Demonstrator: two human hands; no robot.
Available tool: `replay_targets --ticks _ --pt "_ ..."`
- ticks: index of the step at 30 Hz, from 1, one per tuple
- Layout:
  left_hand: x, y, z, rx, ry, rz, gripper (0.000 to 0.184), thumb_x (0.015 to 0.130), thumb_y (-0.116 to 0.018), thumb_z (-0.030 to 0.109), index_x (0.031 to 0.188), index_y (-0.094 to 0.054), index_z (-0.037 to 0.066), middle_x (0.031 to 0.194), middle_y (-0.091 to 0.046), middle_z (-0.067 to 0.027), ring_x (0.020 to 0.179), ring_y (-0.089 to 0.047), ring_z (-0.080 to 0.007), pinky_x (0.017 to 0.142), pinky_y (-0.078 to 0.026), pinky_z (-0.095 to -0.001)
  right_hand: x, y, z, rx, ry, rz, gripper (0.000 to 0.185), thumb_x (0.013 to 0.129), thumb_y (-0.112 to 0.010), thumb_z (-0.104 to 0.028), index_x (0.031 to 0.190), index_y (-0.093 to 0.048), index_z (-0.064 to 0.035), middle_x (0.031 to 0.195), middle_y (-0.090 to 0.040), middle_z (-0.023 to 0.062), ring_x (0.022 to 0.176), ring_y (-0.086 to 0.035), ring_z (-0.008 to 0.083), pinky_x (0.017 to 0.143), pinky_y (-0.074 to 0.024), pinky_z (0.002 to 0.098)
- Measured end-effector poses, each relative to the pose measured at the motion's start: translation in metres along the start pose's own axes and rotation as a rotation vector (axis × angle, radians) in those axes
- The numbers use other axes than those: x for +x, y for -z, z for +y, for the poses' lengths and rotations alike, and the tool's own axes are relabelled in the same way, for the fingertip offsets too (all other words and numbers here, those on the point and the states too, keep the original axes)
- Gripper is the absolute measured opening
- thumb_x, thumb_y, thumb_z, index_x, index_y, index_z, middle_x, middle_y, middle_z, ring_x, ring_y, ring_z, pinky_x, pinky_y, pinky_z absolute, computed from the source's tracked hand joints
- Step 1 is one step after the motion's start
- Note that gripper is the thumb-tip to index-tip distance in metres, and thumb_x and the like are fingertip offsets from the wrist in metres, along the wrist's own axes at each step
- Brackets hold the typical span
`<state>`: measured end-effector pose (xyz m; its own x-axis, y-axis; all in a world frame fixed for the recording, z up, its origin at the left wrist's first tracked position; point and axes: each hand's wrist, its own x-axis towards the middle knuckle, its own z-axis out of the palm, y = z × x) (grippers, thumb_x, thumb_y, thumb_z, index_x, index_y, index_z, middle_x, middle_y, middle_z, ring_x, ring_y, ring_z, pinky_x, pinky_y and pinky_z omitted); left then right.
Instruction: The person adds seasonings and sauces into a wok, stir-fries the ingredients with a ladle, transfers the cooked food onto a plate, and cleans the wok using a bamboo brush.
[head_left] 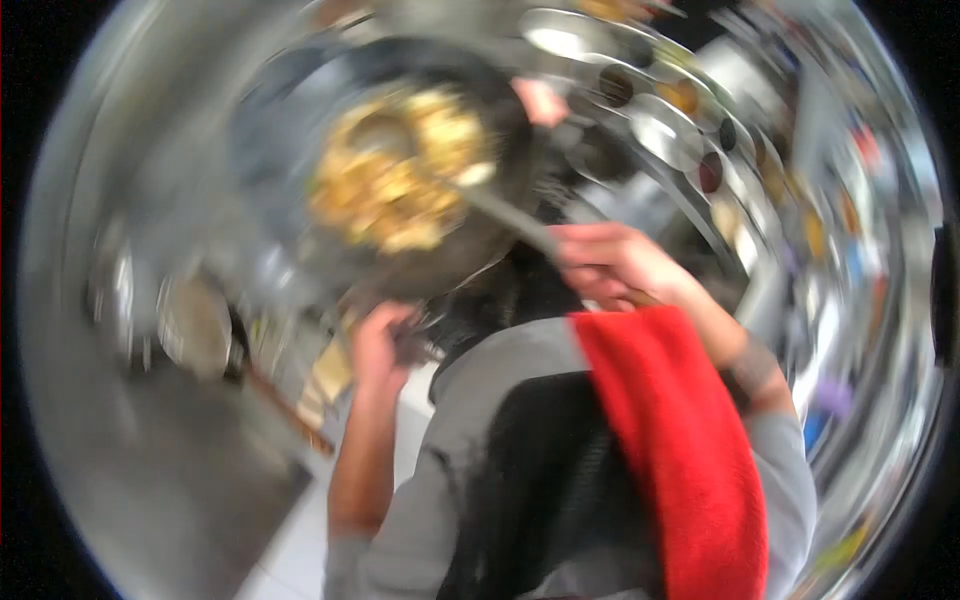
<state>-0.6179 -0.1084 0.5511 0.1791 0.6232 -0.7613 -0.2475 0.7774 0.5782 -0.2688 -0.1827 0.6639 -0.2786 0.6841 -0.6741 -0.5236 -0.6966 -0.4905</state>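
Note:
A dark wok [500,110] holds chunky yellow-brown food [390,195], possibly egg; motion blur hides the detail. My right hand [620,262] is closed around the handle of a ladle [510,215], whose round bowl rests among the food. The ladle's wooden end shows below my fingers. At the wok's near edge my left hand [378,350] is closed and appears to grip the rim or handle there. Something dark, perhaps a cloth, is beside its fingers; the exact contact is smeared.
Several metal containers [665,135] with ingredients line the upper right. A round strainer-like tool [197,325] with a wooden handle lies on the left metal surface [200,460]. A red towel [680,440] hangs over my front. A blurred pink shape [540,102] touches the wok's far right side.

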Motion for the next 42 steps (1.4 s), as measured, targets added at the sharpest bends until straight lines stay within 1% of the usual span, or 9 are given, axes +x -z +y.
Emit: replay_targets --ticks 7,8,21,24,25,34,36,39,42 --pt "-0.111 -0.107 -0.155 0.423 0.022 -0.070 0.013 0.081 -0.063 0.017 0.080 -0.062 0.004 0.077 -0.065 -0.0109 0.060 -0.062 -0.0261 0.055 -0.053 -0.0368 -0.186 0.192 0.230 0.151 0.317 0.081 0.042 0.102 -0.057 -0.008 0.144 -0.055 -0.0036 0.069 -0.055 -0.0001 0.050 -0.043 0.0042 0.046 -0.0347 0.0211" --pt "-0.123 -0.060 -0.034 0.407 0.038 -0.101 0.013 0.081 -0.063 0.017 0.080 -0.062 0.004 0.077 -0.065 -0.0109 0.060 -0.062 -0.0261 0.055 -0.053 -0.0368 -0.177 0.063 0.178 0.108 0.308 0.165 0.043 0.102 -0.057 -0.009 0.145 -0.054 -0.0042 0.068 -0.055 -0.0005 0.050 -0.043 0.0043 0.046 -0.0351 0.0214" --pt "-0.113 -0.099 0.026 0.660 0.430 -0.548 0.009 0.080 -0.063 0.015 0.081 -0.060 0.007 0.074 -0.064 -0.0097 0.055 -0.061 -0.0231 0.047 -0.048 -0.0352 -0.222 -0.131 0.236 0.207 0.416 0.813 0.053 0.103 -0.054 -0.009 0.154 -0.044 -0.0082 0.067 -0.047 -0.0043 0.048 -0.043 0.0029 0.040 -0.0376 0.0202" --pt "-0.070 -0.114 -0.005 0.679 0.341 -0.644 0.009 0.081 -0.063 0.016 0.080 -0.059 0.008 0.074 -0.065 -0.0087 0.053 -0.060 -0.0221 0.045 -0.046 -0.0348 -0.216 -0.126 0.245 0.182 0.417 0.925 0.053 0.102 -0.056 -0.010 0.154 -0.044 -0.0070 0.067 -0.048 -0.0052 0.048 -0.043 0.0029 0.039 -0.0398 0.0210" --pt "-0.058 -0.121 -0.012 0.630 0.383 -0.672 0.006 0.080 -0.065 0.003 0.074 -0.064 0.004 0.075 -0.064 -0.0041 0.067 -0.062 -0.0170 0.064 -0.048 -0.0319 -0.207 -0.122 0.246 0.185 0.409 0.967 0.052 0.102 -0.056 -0.011 0.153 -0.045 -0.0069 0.067 -0.047 -0.0057 0.048 -0.044 0.0031 0.039 -0.0406 0.0210" --pt "0.000 -0.196 -0.029 0.767 0.205 -0.835 0.013 0.079 -0.066 0.002 0.067 -0.063 0.000 0.069 -0.061 -0.0039 0.062 -0.058 -0.0142 0.059 -0.044 -0.0319 -0.139 -0.109 0.243 0.350 0.454 1.200 0.053 0.101 -0.058 -0.011 0.153 -0.046 -0.0087 0.065 -0.046 -0.0067 0.047 -0.040 0.0035 0.038 -0.0342 0.0225" --pt "0.005 -0.226 -0.025 0.827 0.198 -0.815 0.015 0.079 -0.067 0.002 0.066 -0.063 -0.001 0.068 -0.060 -0.0035 0.061 -0.056 -0.0134 0.058 -0.043 -0.0319 -0.141 -0.095 0.239 0.346 0.327 1.236 0.054 0.100 -0.061 -0.013 0.153 -0.048 -0.0110 0.064 -0.050 0.0002 0.052 -0.050 0.0124 0.051 -0.0447 0.0296" --pt "0.022 -0.262 -0.015 1.018 0.127 -0.920 0.013 0.080 -0.067 0.001 0.068 -0.064 -0.003 0.068 -0.058 -0.0010 0.061 -0.053 -0.0106 0.057 -0.041 -0.0307 -0.123 -0.086 0.241 -0.518 0.253 1.723 0.056 0.096 -0.065 -0.012 0.150 -0.050 -0.0128 0.074 -0.060 0.0216 0.065 -0.060 0.0399 0.066 -0.0507 0.0457" --pt "0.026 -0.283 -0.010 1.075 0.090 -0.961 0.012 0.081 -0.066 0.003 0.070 -0.067 -0.003 0.071 -0.061 -0.0025 0.065 -0.057 -0.0126 0.059 -0.043 -0.0313 -0.119 -0.064 0.235 -0.643 0.224 1.845 0.056 0.096 -0.065 -0.011 0.150 -0.051 -0.0126 0.074 -0.060 0.0201 0.067 -0.062 0.0391 0.065 -0.0508 0.0464"
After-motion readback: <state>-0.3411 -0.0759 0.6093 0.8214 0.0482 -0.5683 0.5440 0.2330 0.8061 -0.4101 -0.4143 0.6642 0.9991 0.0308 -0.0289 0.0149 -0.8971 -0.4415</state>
